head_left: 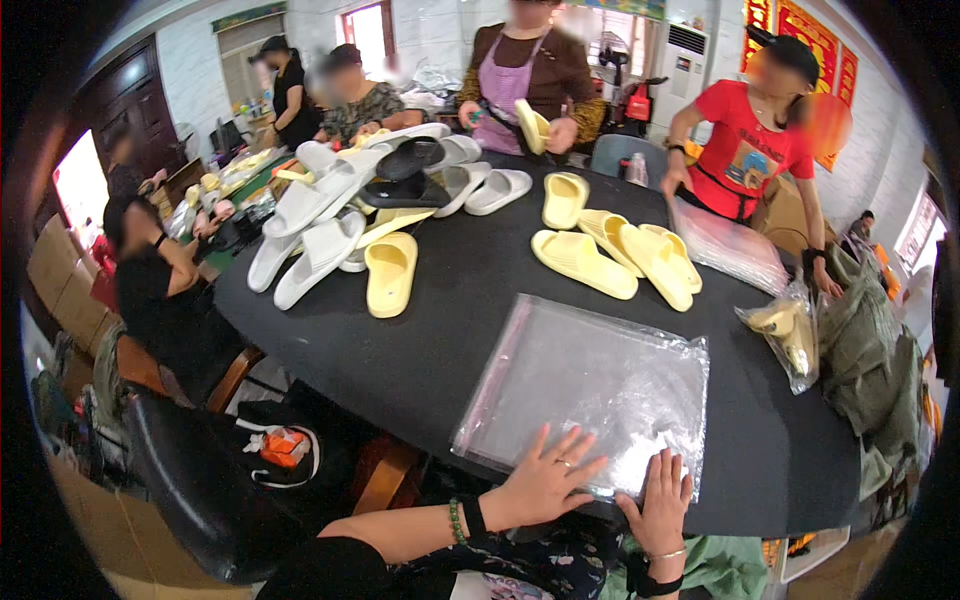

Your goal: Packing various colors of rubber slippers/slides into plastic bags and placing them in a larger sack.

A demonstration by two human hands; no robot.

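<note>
A stack of clear plastic bags lies flat at the near edge of the black table. My left hand, fingers spread, rests on its lower edge. Beside it my right hand lies flat on the lower right part of the same stack, holding nothing. Just beyond the bags sit several yellow slide sandals, some overlapping. One more yellow slide stands apart to the left, in front of a heap of grey slides. Two black slides lie on that heap.
Across the black table, a person in a purple apron holds a yellow slide. A person in a red shirt stands by another bag stack and bagged slides. A black chair is at lower left.
</note>
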